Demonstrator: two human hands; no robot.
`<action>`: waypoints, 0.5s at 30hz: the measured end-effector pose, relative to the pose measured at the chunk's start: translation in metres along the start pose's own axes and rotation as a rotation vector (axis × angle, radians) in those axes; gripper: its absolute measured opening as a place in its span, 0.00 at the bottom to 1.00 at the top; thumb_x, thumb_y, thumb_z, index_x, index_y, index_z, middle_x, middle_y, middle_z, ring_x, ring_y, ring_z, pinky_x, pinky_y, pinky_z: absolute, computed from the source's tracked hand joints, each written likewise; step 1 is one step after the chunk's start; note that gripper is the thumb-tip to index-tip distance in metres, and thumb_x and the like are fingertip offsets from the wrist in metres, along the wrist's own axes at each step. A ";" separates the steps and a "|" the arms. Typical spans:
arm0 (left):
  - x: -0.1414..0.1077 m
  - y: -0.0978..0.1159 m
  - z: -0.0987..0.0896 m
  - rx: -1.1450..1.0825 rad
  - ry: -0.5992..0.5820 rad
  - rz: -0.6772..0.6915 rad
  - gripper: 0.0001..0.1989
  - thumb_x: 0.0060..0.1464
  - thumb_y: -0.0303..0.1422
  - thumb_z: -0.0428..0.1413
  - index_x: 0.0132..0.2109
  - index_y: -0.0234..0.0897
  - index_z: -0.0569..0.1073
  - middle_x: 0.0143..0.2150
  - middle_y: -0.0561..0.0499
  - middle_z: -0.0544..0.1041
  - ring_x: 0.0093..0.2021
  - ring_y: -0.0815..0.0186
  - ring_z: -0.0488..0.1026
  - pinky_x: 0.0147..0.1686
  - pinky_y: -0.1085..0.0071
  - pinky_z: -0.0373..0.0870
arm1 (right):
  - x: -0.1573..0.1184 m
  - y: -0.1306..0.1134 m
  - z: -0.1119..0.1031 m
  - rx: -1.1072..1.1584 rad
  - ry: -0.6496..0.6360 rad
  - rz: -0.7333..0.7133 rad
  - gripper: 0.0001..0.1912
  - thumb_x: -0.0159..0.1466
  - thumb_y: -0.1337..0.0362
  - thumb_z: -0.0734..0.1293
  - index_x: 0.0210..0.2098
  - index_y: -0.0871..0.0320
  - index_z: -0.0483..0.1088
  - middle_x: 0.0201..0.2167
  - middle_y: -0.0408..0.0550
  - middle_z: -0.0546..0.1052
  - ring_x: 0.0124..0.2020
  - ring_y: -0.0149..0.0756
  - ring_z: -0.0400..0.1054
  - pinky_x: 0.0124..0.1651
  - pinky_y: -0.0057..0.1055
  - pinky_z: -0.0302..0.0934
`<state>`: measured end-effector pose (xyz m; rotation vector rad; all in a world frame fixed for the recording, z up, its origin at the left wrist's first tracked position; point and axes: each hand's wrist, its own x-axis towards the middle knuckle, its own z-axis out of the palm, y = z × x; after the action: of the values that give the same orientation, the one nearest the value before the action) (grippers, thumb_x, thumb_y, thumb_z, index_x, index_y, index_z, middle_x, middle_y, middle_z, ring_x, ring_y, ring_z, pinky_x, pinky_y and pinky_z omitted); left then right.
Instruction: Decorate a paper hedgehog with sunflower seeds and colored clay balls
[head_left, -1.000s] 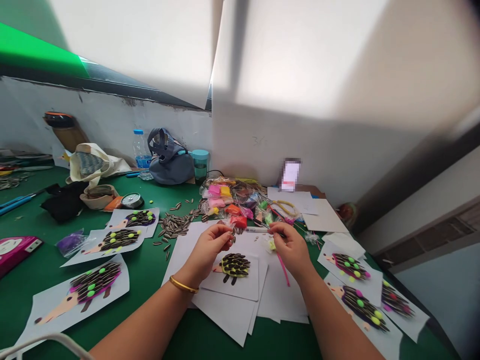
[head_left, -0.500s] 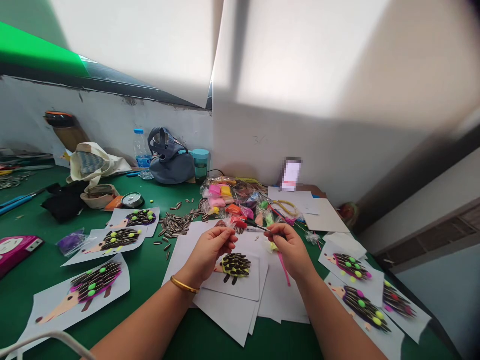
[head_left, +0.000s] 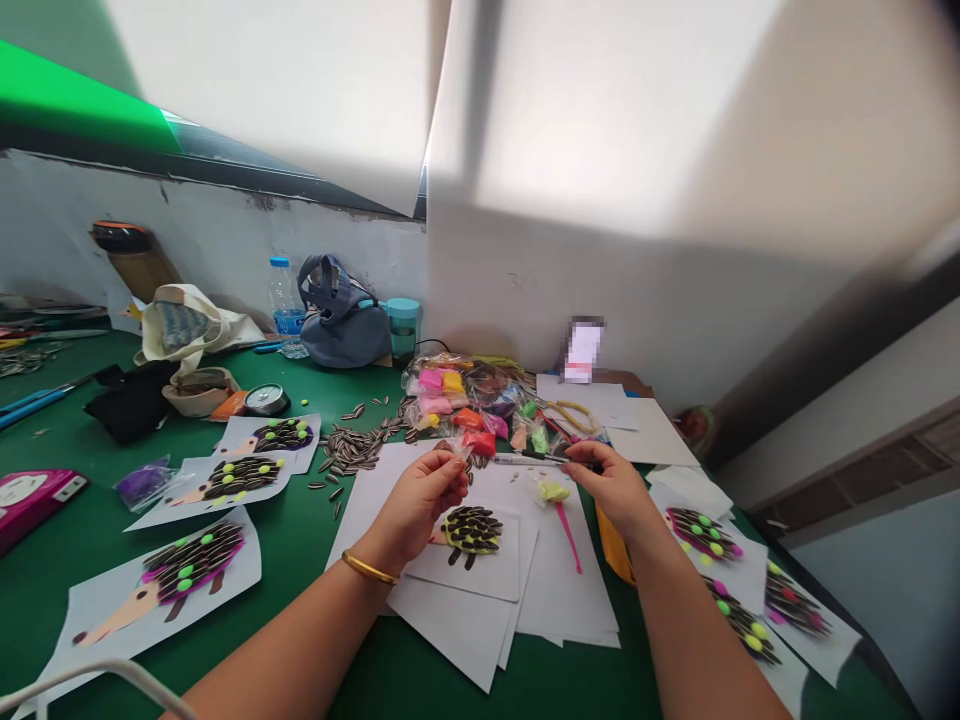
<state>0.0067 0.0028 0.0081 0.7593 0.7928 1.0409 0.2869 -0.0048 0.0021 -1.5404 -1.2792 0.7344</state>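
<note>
My left hand [head_left: 424, 505], a gold bangle on its wrist, hovers over the paper with thumb and fingers pinched together; whatever is between them is too small to make out. Below it lies a white card with a hedgehog picture [head_left: 471, 530], its back covered in sunflower seeds over yellow-green clay. My right hand [head_left: 611, 490] is low over the sheets at right, fingertips closed on the end of a slim black tool [head_left: 546, 456]. That tool lies close to a white marker [head_left: 514, 460]. A pink stick [head_left: 568, 540] and a bag of yellow clay [head_left: 553, 491] rest nearby.
Bagged coloured clay [head_left: 450, 385] and loose sunflower seeds [head_left: 352, 449] lie beyond the paper. More hedgehog pictures flank me, such as one at left [head_left: 169, 580] and one at right [head_left: 701, 533]. A phone [head_left: 583, 350] leans on the wall. A yellow object [head_left: 615, 545] sits beside my right forearm.
My right hand has moved right and slightly down, bringing the black tool from in front of my left hand down beside the marker. My left hand has hardly moved.
</note>
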 end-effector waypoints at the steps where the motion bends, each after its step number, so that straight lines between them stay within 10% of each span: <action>1: 0.000 0.000 0.000 -0.004 0.000 0.003 0.15 0.46 0.39 0.67 0.33 0.34 0.72 0.28 0.54 0.73 0.27 0.75 0.70 0.30 0.79 0.67 | 0.000 0.001 -0.001 -0.002 -0.017 0.007 0.15 0.51 0.57 0.74 0.36 0.56 0.76 0.35 0.48 0.78 0.38 0.44 0.71 0.41 0.39 0.64; 15: 0.002 -0.003 -0.002 -0.018 -0.004 0.018 0.16 0.47 0.41 0.65 0.34 0.35 0.71 0.29 0.56 0.70 0.28 0.75 0.67 0.29 0.80 0.65 | 0.015 0.029 -0.017 -0.199 -0.047 -0.034 0.16 0.58 0.57 0.66 0.43 0.53 0.77 0.43 0.49 0.77 0.43 0.44 0.70 0.46 0.41 0.62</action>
<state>0.0063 0.0038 0.0043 0.7541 0.7728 1.0611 0.3169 0.0052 -0.0170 -1.6635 -1.4455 0.6409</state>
